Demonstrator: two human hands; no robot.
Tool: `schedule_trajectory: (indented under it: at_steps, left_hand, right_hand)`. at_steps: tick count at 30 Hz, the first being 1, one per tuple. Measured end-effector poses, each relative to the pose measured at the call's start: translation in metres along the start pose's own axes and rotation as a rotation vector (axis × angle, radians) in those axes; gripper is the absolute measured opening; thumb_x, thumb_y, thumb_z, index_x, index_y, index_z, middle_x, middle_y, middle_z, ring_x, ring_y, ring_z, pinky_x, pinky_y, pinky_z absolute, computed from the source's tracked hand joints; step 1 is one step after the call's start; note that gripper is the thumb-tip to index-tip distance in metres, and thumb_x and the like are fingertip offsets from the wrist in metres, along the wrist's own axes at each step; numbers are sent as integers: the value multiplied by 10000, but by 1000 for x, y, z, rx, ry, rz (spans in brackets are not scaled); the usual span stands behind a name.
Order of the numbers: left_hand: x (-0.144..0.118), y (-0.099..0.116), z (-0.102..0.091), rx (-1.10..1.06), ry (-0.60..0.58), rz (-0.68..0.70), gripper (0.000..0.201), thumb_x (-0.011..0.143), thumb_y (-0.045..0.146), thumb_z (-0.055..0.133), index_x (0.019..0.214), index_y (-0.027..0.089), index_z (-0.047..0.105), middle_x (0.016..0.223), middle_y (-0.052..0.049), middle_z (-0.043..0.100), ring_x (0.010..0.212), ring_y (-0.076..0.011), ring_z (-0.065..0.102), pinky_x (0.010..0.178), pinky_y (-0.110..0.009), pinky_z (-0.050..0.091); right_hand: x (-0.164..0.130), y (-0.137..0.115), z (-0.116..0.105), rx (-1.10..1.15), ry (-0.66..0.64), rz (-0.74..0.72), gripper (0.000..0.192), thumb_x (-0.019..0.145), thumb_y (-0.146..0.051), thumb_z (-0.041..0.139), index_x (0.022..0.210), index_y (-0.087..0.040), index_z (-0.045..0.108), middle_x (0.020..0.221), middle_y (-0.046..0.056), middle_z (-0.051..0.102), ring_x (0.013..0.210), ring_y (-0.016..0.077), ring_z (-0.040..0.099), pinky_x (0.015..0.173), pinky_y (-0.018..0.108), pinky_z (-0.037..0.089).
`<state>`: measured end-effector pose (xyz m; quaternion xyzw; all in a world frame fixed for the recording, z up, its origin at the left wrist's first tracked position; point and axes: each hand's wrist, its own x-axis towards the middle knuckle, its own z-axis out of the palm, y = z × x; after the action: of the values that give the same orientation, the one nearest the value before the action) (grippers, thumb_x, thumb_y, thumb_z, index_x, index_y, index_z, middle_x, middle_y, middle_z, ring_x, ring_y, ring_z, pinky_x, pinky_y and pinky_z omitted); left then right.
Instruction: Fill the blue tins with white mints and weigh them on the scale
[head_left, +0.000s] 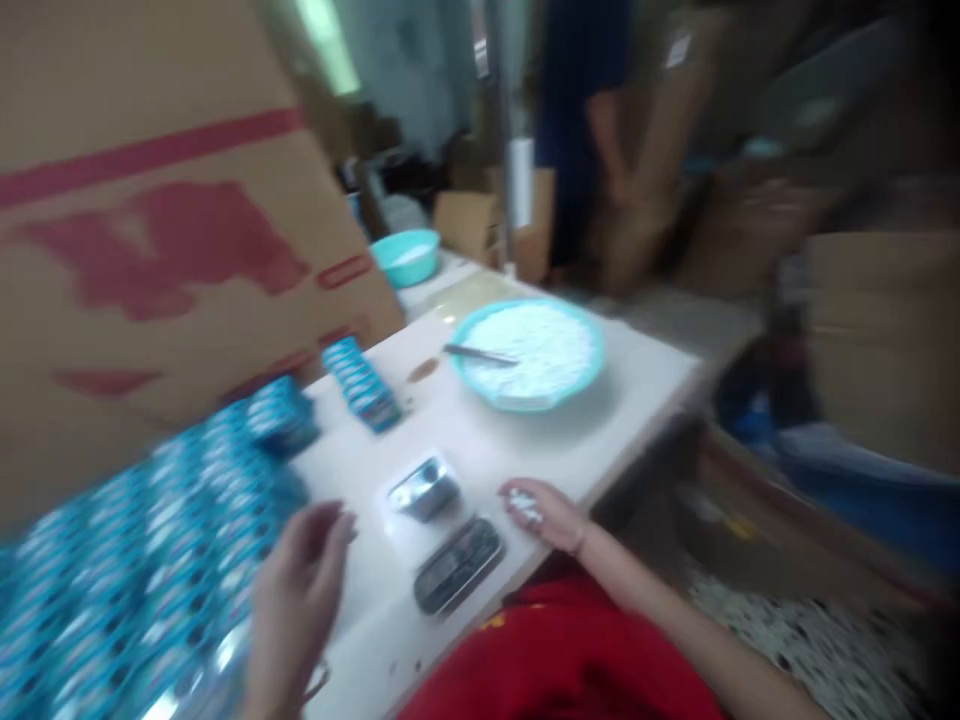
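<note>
Round turquoise plastic bowls: 2; nearer, white-filled.
Right hand: cupping small white pieces.
Left hand: half-curled; I cannot tell contents.

Bowl on table, apparent spoon inside, boxes left

Right hand cupping white pieces, turquoise bowl
</note>
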<state>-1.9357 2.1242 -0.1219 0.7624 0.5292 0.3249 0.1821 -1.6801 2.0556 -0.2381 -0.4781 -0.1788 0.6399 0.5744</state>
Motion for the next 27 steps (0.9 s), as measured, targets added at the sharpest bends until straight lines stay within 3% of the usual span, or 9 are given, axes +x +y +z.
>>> schedule_trajectory:
  at_steps: [2, 4, 10, 15, 22, 27]
  left_hand:
    - [-30, -20, -6, 10, -11, -123, 312, 850, 501, 517, 959, 215, 578, 826, -22, 661, 718, -178, 659, 655, -302, 533]
    - [-50, -37, 5, -24, -46, -195, 307, 856, 490, 507, 953, 205, 568, 825, -34, 663, 715, -180, 659, 665, -303, 530]
    - [-76, -69, 37, -64, -90, -266, 286, 865, 449, 510, 963, 187, 569, 792, -35, 651, 695, -158, 629, 660, -284, 506]
    - [-64, -69, 42, -93, -47, -115, 347, 843, 412, 566, 1107, 191, 529, 970, -70, 638, 855, -177, 612, 722, -309, 493]
    - [-28, -58, 69, -174, -111, 67, 746, 727, 461, 707, 1335, 224, 345, 1304, -129, 500, 1201, -272, 477, 999, -441, 391]
    - [-12, -62, 78, -119, -89, 138, 390, 809, 304, 631, 1161, 223, 487, 1142, -61, 604, 1061, -216, 543, 952, -383, 411]
  right_hand:
    - [8, 13, -3, 10, -24, 28, 246, 825, -384, 622, 798, -145, 672, 634, -2, 566, 444, 24, 387, 393, 162, 194]
    - [10, 16, -10, -15, -44, 57, 271, 760, -399, 697, 839, -142, 667, 674, -1, 579, 453, 20, 377, 388, 167, 183]
    - [9, 10, -10, -26, 11, 139, 386, 615, -404, 816, 801, -123, 627, 661, -19, 553, 433, 4, 317, 365, 154, 165]
    - [6, -1, -1, -21, 27, 231, 372, 594, -363, 832, 769, -115, 617, 621, -36, 513, 420, -3, 282, 365, 152, 132]
    - [-4, -36, 24, -210, -18, 154, 335, 683, -401, 768, 812, -129, 621, 633, -27, 525, 437, 10, 276, 399, 185, 124]
    - [0, -56, 41, -261, -90, 97, 327, 730, -425, 726, 843, -132, 637, 680, -8, 550, 450, 9, 282, 415, 193, 142]
